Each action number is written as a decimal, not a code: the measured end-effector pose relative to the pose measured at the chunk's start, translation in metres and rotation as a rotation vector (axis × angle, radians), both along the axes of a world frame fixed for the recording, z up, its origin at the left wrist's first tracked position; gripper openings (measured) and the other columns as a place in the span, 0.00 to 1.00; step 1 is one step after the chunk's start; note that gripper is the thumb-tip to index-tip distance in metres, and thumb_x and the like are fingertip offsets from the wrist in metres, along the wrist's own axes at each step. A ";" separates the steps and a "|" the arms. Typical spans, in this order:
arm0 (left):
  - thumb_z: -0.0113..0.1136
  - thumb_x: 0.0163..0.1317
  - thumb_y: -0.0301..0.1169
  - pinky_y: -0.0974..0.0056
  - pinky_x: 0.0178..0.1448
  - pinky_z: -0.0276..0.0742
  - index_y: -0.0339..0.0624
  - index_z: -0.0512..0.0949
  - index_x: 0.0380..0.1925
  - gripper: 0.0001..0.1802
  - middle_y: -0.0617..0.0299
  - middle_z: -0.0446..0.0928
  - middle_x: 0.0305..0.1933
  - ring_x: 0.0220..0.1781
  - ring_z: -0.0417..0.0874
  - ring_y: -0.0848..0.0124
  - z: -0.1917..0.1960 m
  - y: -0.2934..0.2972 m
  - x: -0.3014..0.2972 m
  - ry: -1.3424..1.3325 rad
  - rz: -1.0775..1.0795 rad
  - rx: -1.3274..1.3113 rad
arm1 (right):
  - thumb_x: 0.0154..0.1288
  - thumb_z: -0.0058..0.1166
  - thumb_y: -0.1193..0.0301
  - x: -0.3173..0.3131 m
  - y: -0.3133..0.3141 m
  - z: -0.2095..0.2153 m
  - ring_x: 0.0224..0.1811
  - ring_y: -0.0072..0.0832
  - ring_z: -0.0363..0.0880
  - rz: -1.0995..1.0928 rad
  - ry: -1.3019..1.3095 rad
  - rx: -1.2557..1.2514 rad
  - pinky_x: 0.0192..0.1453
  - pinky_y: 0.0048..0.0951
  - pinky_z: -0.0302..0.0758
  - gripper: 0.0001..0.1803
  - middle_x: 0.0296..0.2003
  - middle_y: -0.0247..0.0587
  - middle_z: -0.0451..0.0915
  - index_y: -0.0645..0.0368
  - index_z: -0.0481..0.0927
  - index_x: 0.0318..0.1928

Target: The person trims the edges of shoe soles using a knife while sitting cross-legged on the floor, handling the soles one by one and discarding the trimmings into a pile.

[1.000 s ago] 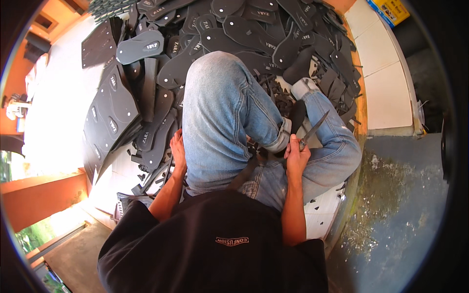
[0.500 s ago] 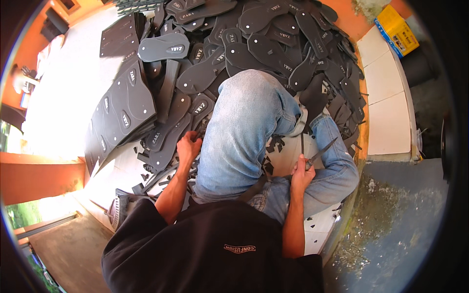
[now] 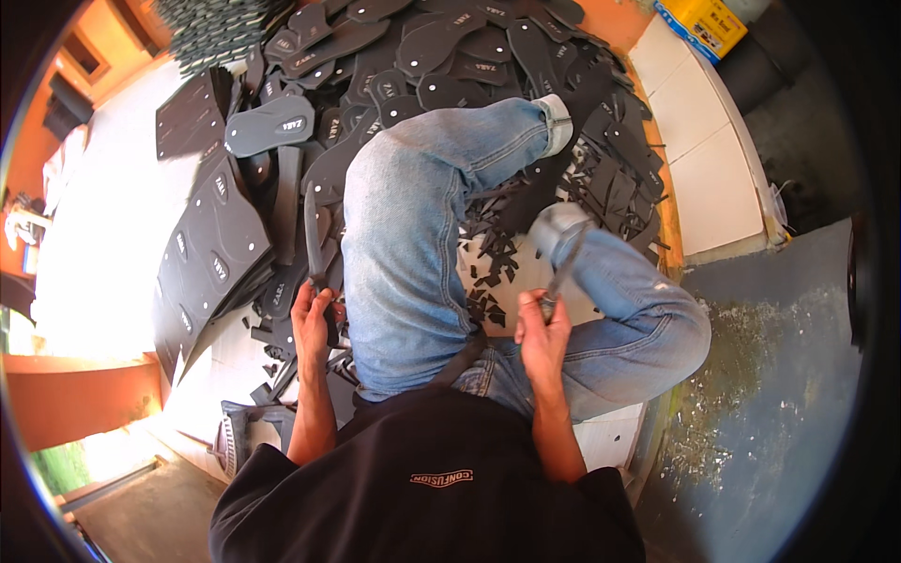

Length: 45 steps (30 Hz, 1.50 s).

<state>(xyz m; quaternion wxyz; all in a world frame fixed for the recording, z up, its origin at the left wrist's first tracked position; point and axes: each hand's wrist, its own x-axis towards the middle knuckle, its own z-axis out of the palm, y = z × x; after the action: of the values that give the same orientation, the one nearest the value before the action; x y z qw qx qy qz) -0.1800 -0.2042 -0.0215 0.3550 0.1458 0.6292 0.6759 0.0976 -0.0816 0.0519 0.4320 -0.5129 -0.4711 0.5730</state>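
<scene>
My left hand [image 3: 311, 324] is closed on the dark handle of a knife [image 3: 313, 235], its long curved blade pointing up and away beside my raised left knee. My right hand [image 3: 542, 340] grips a second knife [image 3: 566, 269]; its blade, a little smeared by motion, slants up and to the right over my folded right leg. Past my knees lies a big heap of dark grey sandal soles [image 3: 441, 42], many with a small white dot. Small black offcuts [image 3: 488, 258] lie scattered between my legs.
Left of the heap stand stacked dark sheets [image 3: 211, 249] with sole shapes pressed into them. A lighter grey sole [image 3: 270, 126] lies on top of the heap. White tiled ledge [image 3: 709, 155] and a yellow-and-blue box [image 3: 704, 26] are at the right.
My left hand, lower and further left, now shows a knife in it. My right hand has shifted left with its knife. My legs look wider apart, and the whole view has shifted.
</scene>
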 end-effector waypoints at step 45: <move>0.68 0.51 0.30 0.66 0.32 0.73 0.38 0.81 0.38 0.14 0.57 0.78 0.26 0.26 0.77 0.68 0.095 0.248 0.023 0.866 -0.549 -0.173 | 0.71 0.43 0.61 -0.004 0.188 0.006 0.20 0.13 0.67 0.389 0.150 -0.426 0.23 0.21 0.65 0.16 0.19 0.27 0.70 0.62 0.75 0.35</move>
<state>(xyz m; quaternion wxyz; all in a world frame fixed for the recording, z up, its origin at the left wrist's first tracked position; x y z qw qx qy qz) -0.1573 0.0433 0.0735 0.2371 0.5419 0.7106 0.3810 0.0933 0.1066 0.0580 0.2302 -0.4484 -0.3963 0.7674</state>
